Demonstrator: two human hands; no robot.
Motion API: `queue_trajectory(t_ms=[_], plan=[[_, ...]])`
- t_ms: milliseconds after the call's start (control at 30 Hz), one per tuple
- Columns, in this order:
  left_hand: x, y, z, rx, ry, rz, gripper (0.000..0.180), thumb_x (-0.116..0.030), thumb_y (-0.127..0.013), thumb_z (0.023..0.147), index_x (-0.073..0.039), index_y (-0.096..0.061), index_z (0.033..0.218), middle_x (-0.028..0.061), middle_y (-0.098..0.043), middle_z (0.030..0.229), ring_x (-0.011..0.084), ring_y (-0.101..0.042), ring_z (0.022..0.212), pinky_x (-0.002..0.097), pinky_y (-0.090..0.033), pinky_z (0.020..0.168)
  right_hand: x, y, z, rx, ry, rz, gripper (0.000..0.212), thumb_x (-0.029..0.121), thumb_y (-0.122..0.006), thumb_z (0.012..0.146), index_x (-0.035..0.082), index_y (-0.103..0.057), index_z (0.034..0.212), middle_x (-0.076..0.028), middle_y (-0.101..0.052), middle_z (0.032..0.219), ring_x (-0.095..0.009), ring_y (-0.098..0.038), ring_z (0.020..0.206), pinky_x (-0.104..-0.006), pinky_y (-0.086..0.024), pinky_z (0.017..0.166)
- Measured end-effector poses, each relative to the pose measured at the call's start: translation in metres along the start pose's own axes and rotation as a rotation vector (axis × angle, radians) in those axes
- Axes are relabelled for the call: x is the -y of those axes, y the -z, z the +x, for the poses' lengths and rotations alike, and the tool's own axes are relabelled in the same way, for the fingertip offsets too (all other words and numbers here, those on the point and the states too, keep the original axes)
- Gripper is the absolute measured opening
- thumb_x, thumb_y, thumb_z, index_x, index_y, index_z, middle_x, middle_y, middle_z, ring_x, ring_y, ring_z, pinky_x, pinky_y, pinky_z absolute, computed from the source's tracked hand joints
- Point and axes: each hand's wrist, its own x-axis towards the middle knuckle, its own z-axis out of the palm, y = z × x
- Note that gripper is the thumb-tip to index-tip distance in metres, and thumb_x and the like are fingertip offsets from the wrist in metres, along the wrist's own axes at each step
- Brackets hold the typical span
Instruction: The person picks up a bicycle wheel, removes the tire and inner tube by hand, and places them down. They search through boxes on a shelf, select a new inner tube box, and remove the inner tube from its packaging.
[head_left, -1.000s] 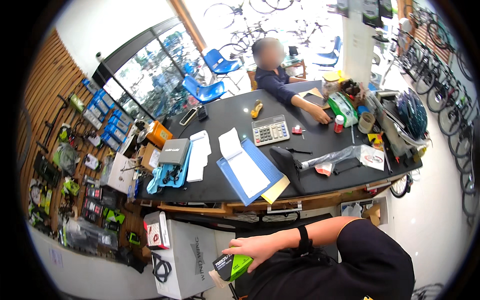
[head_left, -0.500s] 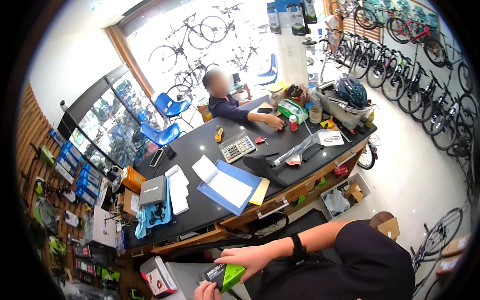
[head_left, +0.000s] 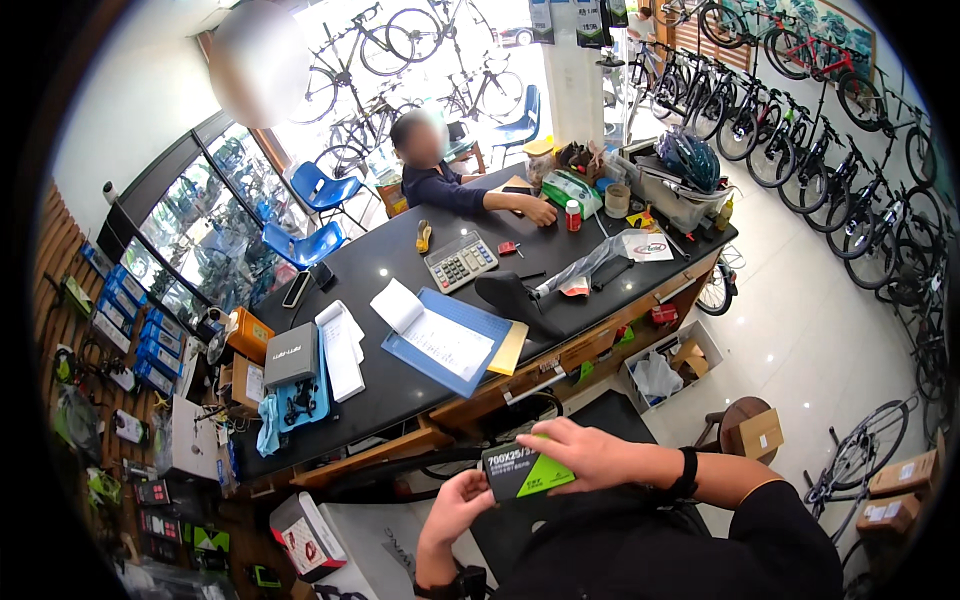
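A small black and green cardboard box is held in front of me, its printed face turned up. My right hand is closed round its right end, fingers over the top edge. My left hand grips the box's left end between thumb and fingers. Both hands are above the floor on my side of the dark counter. Beyond the box, on the counter, lie a blue clipboard with white paper and a black bicycle saddle.
A person sits across the counter, one arm on it. A calculator, a grey box and a helmet are on top. Below me are a red and white box and a stool. Bicycles line the right wall.
The small box has moved up and to the right in both hands, and its printed face is more level. My left hand and forearm have come further into view.
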Motion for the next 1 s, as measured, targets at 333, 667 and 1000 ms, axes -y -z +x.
queue_trajectory(t_ms=[333,667,1000], plan=[[-0.005,-0.058,0.093,0.070,-0.045,0.202,0.030,-0.001,-0.064,0.089,0.004,-0.059,0.118,0.0068,-0.067,0.109,0.0126,-0.064,0.093,0.0259,-0.051,0.082,-0.056,0.009,-0.066,-0.279,-0.067,-0.129,0.094,0.019,-0.086,0.063,0.002,-0.039,0.143,-0.020,-0.047,0.130,-0.038,-0.051,0.115,-0.0424,-0.056,0.086],[-0.024,-0.117,0.194,0.466,0.227,0.092,0.027,0.004,-0.055,0.087,-0.003,-0.052,0.112,0.0081,-0.063,0.100,0.0170,-0.061,0.086,0.0312,-0.052,0.075,-0.058,-0.039,-0.161,-0.731,-0.561,-0.200,0.095,0.023,-0.090,0.059,0.004,-0.043,0.139,-0.017,-0.051,0.121,-0.036,-0.054,0.109,-0.0446,-0.051,0.090],[-0.034,-0.072,0.215,0.678,0.031,0.194,0.021,-0.003,-0.061,0.086,-0.006,-0.050,0.104,0.0053,-0.065,0.092,0.0140,-0.064,0.075,0.0246,-0.052,0.067,0.048,-0.213,-0.435,-2.082,-1.837,0.857,0.074,0.038,-0.088,0.069,-0.002,-0.058,0.122,-0.017,-0.062,0.119,-0.032,-0.058,0.115,-0.0481,-0.054,0.086]])
